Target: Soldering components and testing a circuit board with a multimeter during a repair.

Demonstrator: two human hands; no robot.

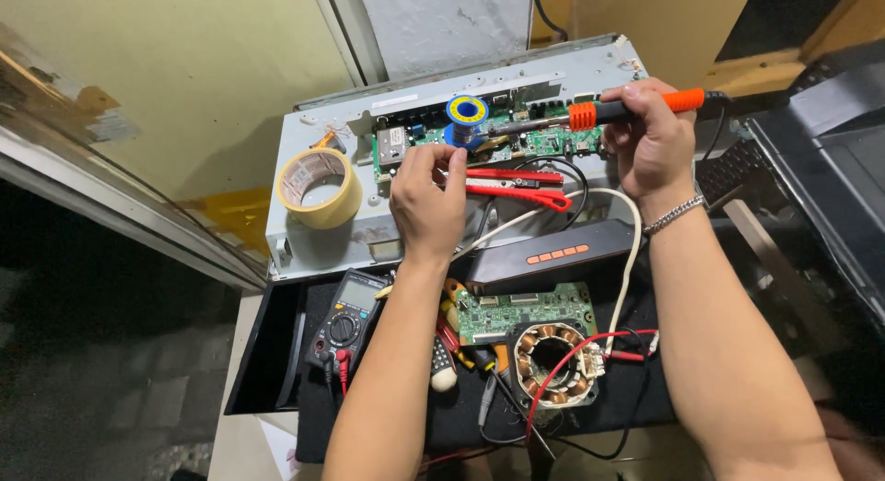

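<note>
My right hand (651, 135) grips a soldering iron (590, 112) with an orange and black handle, its tip pointing left toward a green circuit board (544, 140) inside a grey metal chassis (323, 232). My left hand (426, 200) rests on the chassis with its fingers pinched together just below a blue spool of solder wire (466, 114); whether a strand is between the fingertips is too small to tell. Red-handled pliers (521, 186) lie right of the left hand.
A roll of tan tape (319, 186) sits on the chassis at left. Nearer me lie a multimeter (348, 320), a black speaker with orange buttons (553, 255), a second green board (525, 310), a copper-wound motor stator (551, 361), screwdrivers and loose wires.
</note>
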